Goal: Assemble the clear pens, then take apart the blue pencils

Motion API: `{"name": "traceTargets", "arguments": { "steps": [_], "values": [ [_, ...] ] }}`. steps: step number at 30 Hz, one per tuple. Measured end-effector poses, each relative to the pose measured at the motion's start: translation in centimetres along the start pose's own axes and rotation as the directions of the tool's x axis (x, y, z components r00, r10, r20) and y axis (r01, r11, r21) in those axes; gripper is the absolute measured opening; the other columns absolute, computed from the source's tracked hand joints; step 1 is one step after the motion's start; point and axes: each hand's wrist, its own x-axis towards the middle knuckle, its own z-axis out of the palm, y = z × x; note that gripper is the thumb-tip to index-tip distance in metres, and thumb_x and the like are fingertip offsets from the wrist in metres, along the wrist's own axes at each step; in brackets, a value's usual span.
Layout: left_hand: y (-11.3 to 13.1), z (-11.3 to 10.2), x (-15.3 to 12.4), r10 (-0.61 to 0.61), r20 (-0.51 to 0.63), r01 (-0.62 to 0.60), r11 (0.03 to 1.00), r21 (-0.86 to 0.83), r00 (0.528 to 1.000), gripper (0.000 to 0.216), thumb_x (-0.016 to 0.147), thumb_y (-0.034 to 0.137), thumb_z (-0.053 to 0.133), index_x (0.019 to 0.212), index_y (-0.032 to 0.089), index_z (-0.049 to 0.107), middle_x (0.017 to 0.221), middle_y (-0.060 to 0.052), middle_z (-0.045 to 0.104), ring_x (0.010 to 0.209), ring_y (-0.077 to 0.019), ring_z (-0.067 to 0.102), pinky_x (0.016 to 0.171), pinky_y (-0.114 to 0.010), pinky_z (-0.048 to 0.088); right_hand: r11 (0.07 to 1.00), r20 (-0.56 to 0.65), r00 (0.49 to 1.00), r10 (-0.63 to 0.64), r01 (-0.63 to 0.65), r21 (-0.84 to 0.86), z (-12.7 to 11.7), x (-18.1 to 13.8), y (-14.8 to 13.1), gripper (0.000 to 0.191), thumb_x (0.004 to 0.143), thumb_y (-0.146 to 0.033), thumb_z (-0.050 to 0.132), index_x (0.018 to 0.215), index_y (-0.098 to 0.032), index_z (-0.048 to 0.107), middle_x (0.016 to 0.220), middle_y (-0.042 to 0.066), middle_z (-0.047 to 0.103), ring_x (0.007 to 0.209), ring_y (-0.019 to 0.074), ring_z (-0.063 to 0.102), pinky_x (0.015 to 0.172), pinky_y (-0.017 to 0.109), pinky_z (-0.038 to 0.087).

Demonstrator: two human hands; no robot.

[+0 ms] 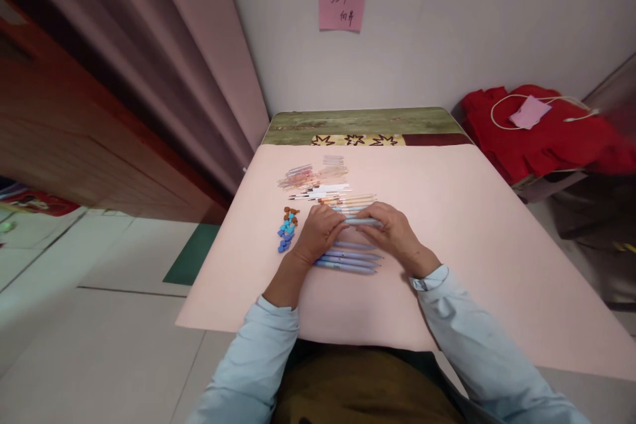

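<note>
A light blue pencil [361, 220] lies crosswise between my two hands. My left hand [319, 233] is closed on its left end, and the fingers of my right hand [392, 232] pinch its right part. Below them on the table lie several blue-violet pencils [350, 262], side by side with their points to the right. Just above my hands are several tan pencils [360, 199], partly hidden. Left of my left hand is a column of small brown, light blue and dark blue pieces [287, 230], whose kind is too small to tell.
Thin white sticks with dark tips [322, 192] lie beyond the pencils. Farther back are reddish clear pieces [301, 177] and pale clear strips [333, 160]. A pink sheet [447, 212] covers the table. Red cloth with a white cable [546, 139] is at the right.
</note>
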Motion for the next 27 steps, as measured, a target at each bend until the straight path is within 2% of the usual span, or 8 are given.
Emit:
{"name": "traceTargets", "arguments": {
  "steps": [2,5,7,12,17,20,23,27],
  "values": [
    [0.0,0.0,0.0,-0.005,-0.002,0.005,1.000,0.005,1.000,0.029,0.100,0.039,0.042,0.095,0.021,0.065,0.084,-0.006,0.065,0.087,-0.0215,0.054,0.084,-0.039,0.038,0.996,-0.004,0.996,0.093,-0.093,-0.016,-0.2,-0.1,-0.1,0.028,0.087,-0.047,0.065,0.100,-0.024,0.069,0.081,0.002,0.070,0.070,0.0168,0.059,0.067,0.026,0.041],
    [-0.1,-0.1,0.0,0.016,0.011,-0.016,1.000,0.002,1.000,0.028,0.099,0.040,0.045,0.094,0.021,0.065,0.084,-0.005,0.066,0.087,-0.0212,0.054,0.085,-0.038,0.037,0.970,0.032,0.976,0.217,-0.212,-0.116,-0.4,-0.2,0.0,0.036,0.094,-0.049,0.052,0.075,-0.023,0.069,0.061,0.000,0.063,0.055,0.0144,0.052,0.057,0.026,0.032],
    [-0.1,-0.1,0.0,0.026,0.024,-0.026,1.000,-0.001,0.999,0.027,0.098,0.040,0.046,0.094,0.021,0.065,0.085,-0.005,0.067,0.088,-0.0210,0.054,0.086,-0.038,0.037,0.969,0.047,0.976,0.211,-0.202,-0.144,-0.4,-0.2,0.1,0.041,0.095,-0.045,0.050,0.065,-0.022,0.065,0.057,0.000,0.061,0.055,0.0140,0.051,0.056,0.026,0.030],
    [-0.3,-0.3,-0.1,0.017,0.027,-0.017,1.000,0.008,0.999,0.026,0.098,0.039,0.047,0.094,0.021,0.066,0.086,-0.005,0.067,0.088,-0.0212,0.054,0.085,-0.039,0.036,0.997,0.003,0.997,0.072,-0.072,0.004,-0.3,0.0,0.3,0.013,0.084,-0.033,0.066,0.078,-0.022,0.062,0.075,0.001,0.065,0.069,0.0153,0.054,0.065,0.025,0.037],
    [-0.4,-0.3,-0.3,0.035,0.037,-0.036,0.999,0.020,0.999,0.026,0.098,0.038,0.047,0.094,0.020,0.066,0.085,-0.005,0.066,0.089,-0.0211,0.054,0.085,-0.038,0.036,0.996,0.043,0.997,0.060,-0.062,0.062,-0.2,-0.1,0.8,0.011,0.078,-0.026,0.070,0.084,-0.022,0.062,0.079,0.000,0.063,0.072,0.0150,0.054,0.066,0.025,0.038],
    [-0.4,-0.2,-0.3,0.047,0.055,-0.049,0.998,0.044,0.997,0.029,0.099,0.039,0.046,0.093,0.020,0.066,0.083,-0.005,0.066,0.087,-0.0207,0.053,0.085,-0.038,0.035,0.996,0.110,0.991,0.070,-0.075,0.038,-0.3,-0.4,0.8,0.011,0.081,-0.030,0.069,0.089,-0.023,0.068,0.083,0.000,0.066,0.073,0.0147,0.056,0.066,0.025,0.038],
    [-0.2,-0.3,-0.3,0.058,0.045,-0.060,0.997,0.049,0.997,0.029,0.099,0.039,0.045,0.093,0.020,0.066,0.082,-0.005,0.066,0.087,-0.0207,0.052,0.086,-0.038,0.035,0.989,0.157,0.979,0.132,-0.121,-0.081,-0.2,-0.9,0.4,0.024,0.091,-0.037,0.059,0.074,-0.022,0.067,0.067,-0.001,0.063,0.061,0.0135,0.052,0.059,0.026,0.032],
    [-0.3,-0.4,-0.7,0.062,0.036,-0.064,0.996,0.055,0.997,0.029,0.099,0.039,0.045,0.093,0.020,0.066,0.082,-0.005,0.065,0.087,-0.0210,0.052,0.085,-0.038,0.035,0.987,0.041,0.988,0.147,-0.144,-0.067,0.5,-1.8,0.2,0.022,0.092,-0.036,0.058,0.078,-0.023,0.068,0.067,-0.001,0.065,0.061,0.0141,0.054,0.059,0.026,0.034]
  ]
}}
